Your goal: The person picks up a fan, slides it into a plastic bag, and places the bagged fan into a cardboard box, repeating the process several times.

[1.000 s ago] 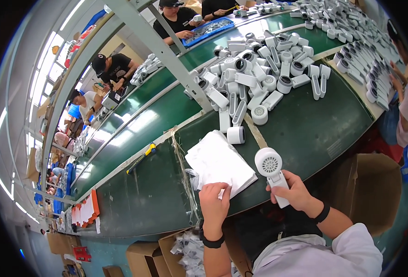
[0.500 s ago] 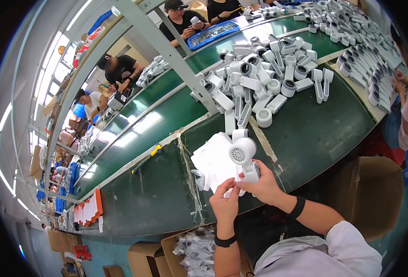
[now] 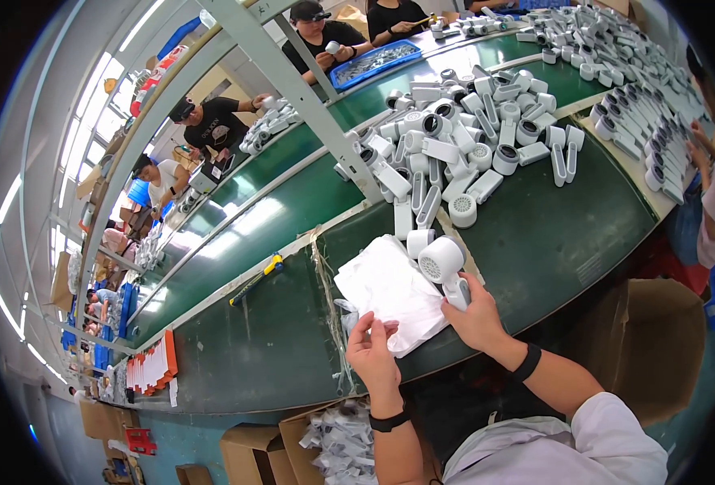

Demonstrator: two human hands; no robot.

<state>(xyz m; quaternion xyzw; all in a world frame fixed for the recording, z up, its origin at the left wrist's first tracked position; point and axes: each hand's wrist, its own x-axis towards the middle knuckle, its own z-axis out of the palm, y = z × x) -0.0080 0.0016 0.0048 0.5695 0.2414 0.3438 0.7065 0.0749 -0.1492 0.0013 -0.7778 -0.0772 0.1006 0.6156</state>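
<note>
Above the right edge of one white stack of thin sheets [image 3: 383, 283] on the green bench [image 3: 284, 347], grasping one white handheld fan [image 3: 440, 260] by its handle in the right hand [image 3: 477, 317]. Pointing its head away and leftward, grille toward the camera, with long axis slanting down-right into the palm. Near the stack's left corner, curling the left hand [image 3: 373, 352] loosely, too unclear to say whether pinching a sheet. Beyond, counting one yellow-and-black tool [image 3: 257, 279] and one uncountable heap of fans [image 3: 470, 153].
</note>
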